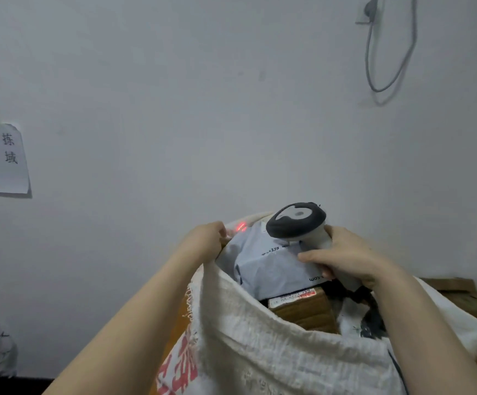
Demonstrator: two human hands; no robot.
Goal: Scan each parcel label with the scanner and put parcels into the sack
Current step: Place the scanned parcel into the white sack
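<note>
Head view: the left hand pinches the far left rim of the sack, holding it open, while the right hand curls round the handle of the scanner, forefinger resting on the grey parcel lying in the mouth above a cardboard box. The step looks like bagging a scanned parcel; next it likely needs pushing down beside the box.

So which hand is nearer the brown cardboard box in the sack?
Right. The right hand, holding the scanner, is just above the box; the left hand grips the sack rim, farther left.
</note>
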